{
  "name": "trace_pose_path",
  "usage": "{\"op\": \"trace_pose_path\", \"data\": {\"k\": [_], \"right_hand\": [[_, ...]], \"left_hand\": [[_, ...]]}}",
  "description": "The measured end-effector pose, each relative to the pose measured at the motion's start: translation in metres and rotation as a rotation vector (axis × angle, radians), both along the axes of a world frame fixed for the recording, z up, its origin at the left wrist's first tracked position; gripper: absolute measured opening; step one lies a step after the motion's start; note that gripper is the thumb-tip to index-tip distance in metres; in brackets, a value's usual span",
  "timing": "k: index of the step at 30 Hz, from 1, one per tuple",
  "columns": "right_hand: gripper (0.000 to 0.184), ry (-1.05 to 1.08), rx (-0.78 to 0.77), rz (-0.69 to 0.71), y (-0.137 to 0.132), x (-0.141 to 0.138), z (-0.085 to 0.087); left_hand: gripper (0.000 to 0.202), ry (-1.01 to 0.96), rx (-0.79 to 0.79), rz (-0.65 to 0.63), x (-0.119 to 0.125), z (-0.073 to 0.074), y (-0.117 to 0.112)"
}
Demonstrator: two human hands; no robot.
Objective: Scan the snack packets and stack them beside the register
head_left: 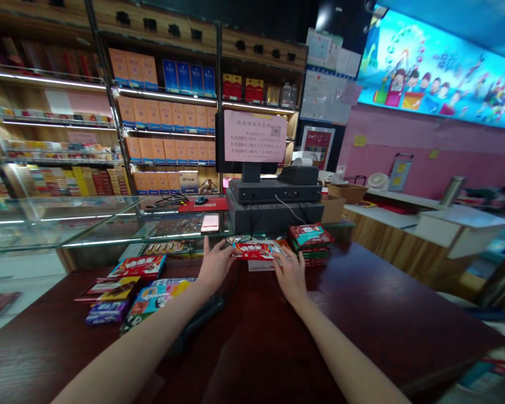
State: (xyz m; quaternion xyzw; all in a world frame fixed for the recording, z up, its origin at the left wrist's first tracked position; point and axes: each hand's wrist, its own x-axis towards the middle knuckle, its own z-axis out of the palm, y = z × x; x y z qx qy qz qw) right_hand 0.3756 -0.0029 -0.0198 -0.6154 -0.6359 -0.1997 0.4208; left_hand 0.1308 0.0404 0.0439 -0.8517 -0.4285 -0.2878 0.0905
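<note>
A flat red snack packet [256, 250] lies across the dark red wooden counter [362, 297], and it is held at both ends. My left hand [214, 265] grips its left end with the thumb raised. My right hand [289, 275] presses on its right end. Just right of the packet is a stack of similar packets [310, 241]. To the left of my left hand lie several colourful snack boxes and packets, including a red one [138, 266] and a blue and pink one [160, 297].
Behind the hands stands a glass display case [67, 224] with a pink phone [209, 223] on top, beside a black cash register [273, 205] and a monitor with a pink notice [255, 136]. Shelves of boxed goods [164, 112] line the back wall.
</note>
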Motion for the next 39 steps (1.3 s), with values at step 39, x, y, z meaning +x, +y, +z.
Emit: {"op": "trace_pose_path", "data": {"k": [39], "right_hand": [[0.041, -0.225, -0.153, -0.023, -0.004, -0.006, 0.01]], "left_hand": [[0.035, 0.029, 0.007, -0.067, 0.065, -0.025, 0.005]]}}
